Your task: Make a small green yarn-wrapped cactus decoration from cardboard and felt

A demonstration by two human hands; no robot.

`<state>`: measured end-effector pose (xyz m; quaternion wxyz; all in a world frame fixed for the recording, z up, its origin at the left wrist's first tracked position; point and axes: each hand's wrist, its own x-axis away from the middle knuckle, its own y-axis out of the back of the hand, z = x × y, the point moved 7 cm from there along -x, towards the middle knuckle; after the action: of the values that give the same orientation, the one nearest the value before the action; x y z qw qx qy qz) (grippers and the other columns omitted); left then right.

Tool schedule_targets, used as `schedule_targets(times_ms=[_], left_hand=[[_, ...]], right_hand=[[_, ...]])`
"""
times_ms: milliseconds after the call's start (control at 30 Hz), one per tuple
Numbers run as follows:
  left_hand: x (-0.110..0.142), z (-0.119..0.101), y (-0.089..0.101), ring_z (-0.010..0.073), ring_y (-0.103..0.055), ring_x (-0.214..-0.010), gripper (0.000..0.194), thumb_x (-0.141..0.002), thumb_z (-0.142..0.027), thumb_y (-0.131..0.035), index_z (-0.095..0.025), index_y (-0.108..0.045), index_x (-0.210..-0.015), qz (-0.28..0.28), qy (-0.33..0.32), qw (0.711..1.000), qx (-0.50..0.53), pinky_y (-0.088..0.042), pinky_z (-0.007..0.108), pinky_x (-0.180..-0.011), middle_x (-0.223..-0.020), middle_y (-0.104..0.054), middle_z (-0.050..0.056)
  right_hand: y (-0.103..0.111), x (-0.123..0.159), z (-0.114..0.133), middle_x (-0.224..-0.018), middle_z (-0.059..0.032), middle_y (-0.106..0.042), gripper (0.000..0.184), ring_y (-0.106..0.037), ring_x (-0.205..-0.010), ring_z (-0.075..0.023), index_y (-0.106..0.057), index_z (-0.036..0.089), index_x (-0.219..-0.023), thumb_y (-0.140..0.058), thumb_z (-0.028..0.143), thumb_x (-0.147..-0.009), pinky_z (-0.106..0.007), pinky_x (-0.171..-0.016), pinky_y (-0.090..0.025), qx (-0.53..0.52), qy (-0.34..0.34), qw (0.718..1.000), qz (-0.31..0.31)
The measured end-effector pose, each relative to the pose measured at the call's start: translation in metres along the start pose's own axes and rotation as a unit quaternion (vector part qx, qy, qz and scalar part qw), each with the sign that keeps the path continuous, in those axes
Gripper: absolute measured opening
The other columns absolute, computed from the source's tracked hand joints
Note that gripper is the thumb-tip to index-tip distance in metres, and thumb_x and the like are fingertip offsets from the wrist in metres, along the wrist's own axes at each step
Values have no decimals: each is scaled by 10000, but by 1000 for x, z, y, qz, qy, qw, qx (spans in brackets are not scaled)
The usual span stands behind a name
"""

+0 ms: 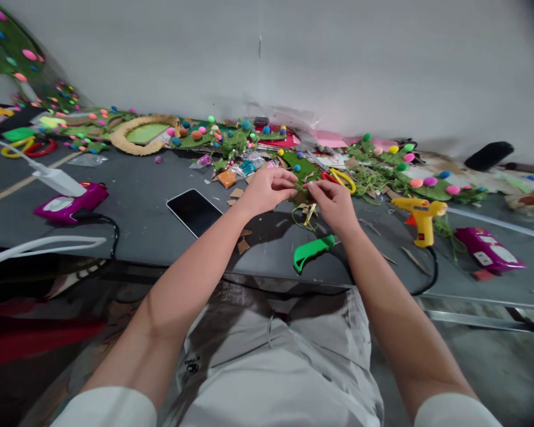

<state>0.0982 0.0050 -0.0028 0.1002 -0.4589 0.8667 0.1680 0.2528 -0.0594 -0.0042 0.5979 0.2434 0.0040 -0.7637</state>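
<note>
My left hand (269,191) and my right hand (333,203) meet above the middle of the grey table. The fingertips of both pinch a small bundle of green string (301,187), partly hidden by the fingers. A loop of it hangs below, beside a narrow pale yellow strip (310,214). Just under my right wrist lies a green-handled tool (312,252), its far end hidden by the arm. Behind my fingers are a green felt piece (303,169) with small coloured balls and scissors with red and yellow handles (343,180).
A phone (196,212) lies left of my hands, near brown scraps (244,245). To the right are a yellow glue gun (420,218) with a black cord and a purple power socket (489,250). Another purple socket (73,203) and a tan ring (136,135) are on the left.
</note>
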Motion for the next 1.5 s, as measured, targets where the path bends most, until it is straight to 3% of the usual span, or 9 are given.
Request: schedule_targets(times_ms=[233, 500, 800, 1067, 1233, 1367, 1500], left_hand=[[0, 1, -2, 194, -750, -891, 273, -748, -152, -782, -133, -688, -1003, 5, -4, 1000, 7, -606, 332, -836, -932, -780, 96], [1, -1, -3, 202, -750, -898, 273, -746, -142, -777, -125, -691, -1005, 4, -1, 1000, -4, -603, 343, -848, -914, -782, 97], [-1, 2, -3, 210, -748, -895, 286, -754, -166, -791, -129, -693, -1021, 12, 13, 1000, 8, -604, 366, -851, -929, -782, 102], [1, -2, 1, 209, -747, -886, 279, -746, -137, -779, -112, -702, -1013, -7, 22, 1000, -11, -601, 354, -839, -914, -784, 111], [2, 1, 0, 218, -744, -899, 313, -749, -159, -790, -115, -706, -1047, 7, 35, 999, -9, -599, 374, -848, -932, -784, 118], [0, 9, 5, 213, -742, -854, 339, -735, -179, -816, -113, -705, -1049, 19, 45, 999, -9, -605, 385, -817, -901, -781, 116], [-7, 10, 30, 207, -746, -837, 363, -679, -188, -856, -107, -728, -1009, 34, 63, 997, 4, -611, 368, -798, -898, -777, 118]], right_hand=[[-6, 2, 1, -813, -46, -747, 375, -691, -765, -214, -715, 224, -843, -763, 587, -766, -358, -717, -561, -17, -3, 1000, 6], [0, 0, -1, -656, -11, -639, 436, -560, -592, -152, -683, 215, -748, -659, 640, -842, -307, -563, -457, 21, 9, 999, -32], [-7, 4, 3, -799, -43, -740, 374, -691, -752, -207, -701, 218, -845, -758, 582, -778, -352, -707, -564, -12, 2, 1000, 7], [18, -4, -6, -711, -13, -606, 464, -587, -625, -159, -577, 247, -791, -634, 707, -816, -316, -594, -515, -35, -9, 992, -118], [33, -5, -12, -511, 21, -390, 577, -387, -443, -132, -405, 260, -591, -520, 755, -865, -295, -424, -344, -25, -20, 986, -165], [42, -4, -12, -551, 7, -519, 463, -477, -489, -143, -574, 237, -648, -653, 652, -838, -306, -478, -393, -22, 1, 986, -167], [50, -3, -10, -644, -14, -633, 373, -560, -569, -150, -647, 212, -746, -772, 563, -767, -307, -555, -450, -23, 21, 982, -189]])
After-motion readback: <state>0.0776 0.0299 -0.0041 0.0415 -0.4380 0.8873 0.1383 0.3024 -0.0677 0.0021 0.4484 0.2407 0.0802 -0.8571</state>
